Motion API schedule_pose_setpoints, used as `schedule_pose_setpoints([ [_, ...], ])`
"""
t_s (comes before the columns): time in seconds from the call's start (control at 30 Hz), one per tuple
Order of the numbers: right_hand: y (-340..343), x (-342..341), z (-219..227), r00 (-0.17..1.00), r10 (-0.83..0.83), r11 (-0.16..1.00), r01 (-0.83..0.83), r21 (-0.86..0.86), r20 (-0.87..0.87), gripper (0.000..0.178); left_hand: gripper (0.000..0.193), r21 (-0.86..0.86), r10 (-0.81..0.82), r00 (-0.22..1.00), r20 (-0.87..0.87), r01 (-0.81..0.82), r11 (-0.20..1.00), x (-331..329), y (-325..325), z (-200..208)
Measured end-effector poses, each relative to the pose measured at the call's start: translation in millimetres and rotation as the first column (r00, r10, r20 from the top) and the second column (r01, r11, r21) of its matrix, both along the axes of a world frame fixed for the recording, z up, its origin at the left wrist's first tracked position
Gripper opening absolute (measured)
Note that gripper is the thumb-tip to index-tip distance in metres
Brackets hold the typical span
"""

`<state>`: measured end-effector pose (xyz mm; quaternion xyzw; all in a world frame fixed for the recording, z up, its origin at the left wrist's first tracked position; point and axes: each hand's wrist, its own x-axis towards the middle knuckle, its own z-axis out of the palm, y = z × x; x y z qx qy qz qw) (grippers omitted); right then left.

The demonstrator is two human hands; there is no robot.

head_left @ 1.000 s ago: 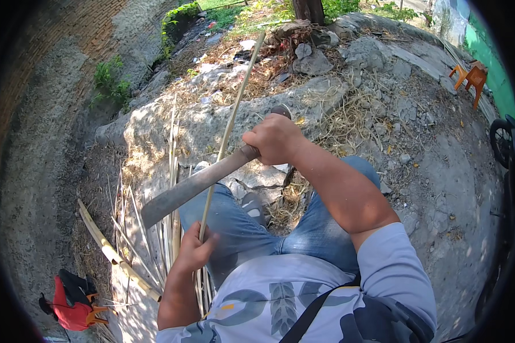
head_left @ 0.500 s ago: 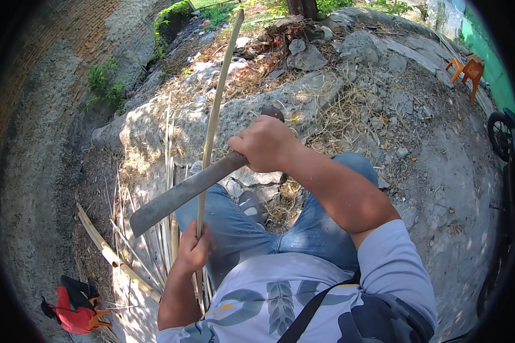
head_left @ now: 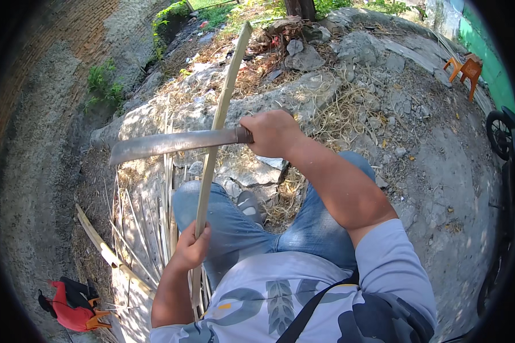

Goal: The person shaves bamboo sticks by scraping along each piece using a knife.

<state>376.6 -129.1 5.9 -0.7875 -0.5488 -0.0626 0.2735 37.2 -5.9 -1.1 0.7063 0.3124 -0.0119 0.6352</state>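
My right hand is closed round the dark handle of a machete. Its broad, worn blade points left, nearly level, and crosses over a long pale strip of split bamboo. Whether the edge touches the strip I cannot tell. Low on that strip, my left hand grips it beside my left knee. The strip stands at a slant, its upper end leaning away and slightly right, its lower end passing down beside my left forearm.
Several thin strips lie on the ground at my left, beside a thicker split bamboo piece. An orange chair with red and black cloth stands lower left. Broken concrete lies ahead, an orange plastic chair far right, near a wheel.
The machete blade has swung upward from a downward slant to nearly level. My right hand has shifted a little, and the bamboo strip has tilted slightly right and turned to show a wider face.
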Motion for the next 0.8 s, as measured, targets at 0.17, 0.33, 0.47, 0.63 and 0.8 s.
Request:
schedule_pose_setpoints([
  [0.17,18,-37,-1,0.957,0.244,0.970,-0.243,-0.024,0.159,0.015,0.026,0.048,-0.054,0.998,0.025,0.052,0.997,-3,5,-13],
  [0.33,10,2,-5,0.981,0.147,0.988,-0.153,0.036,0.126,0.017,0.036,0.048,-0.002,0.998,-0.069,0.006,0.999,-24,1,-4],
  [0.47,1,44,-9,0.986,-0.156,0.987,0.154,-0.034,-0.057,0.018,0.034,-0.001,-0.001,1.000,-0.019,0.001,1.000,-22,-6,7],
  [0.63,-1,42,-15,0.956,-0.263,0.965,0.263,-0.018,-0.131,0.017,0.031,-0.053,-0.004,0.999,-0.032,0.002,0.999,-12,-1,2],
  [0.8,6,17,-16,0.999,0.029,0.996,-0.028,0.080,-0.013,0.018,0.034,0.039,0.005,0.997,0.076,-0.008,0.999,2,-4,2],
])
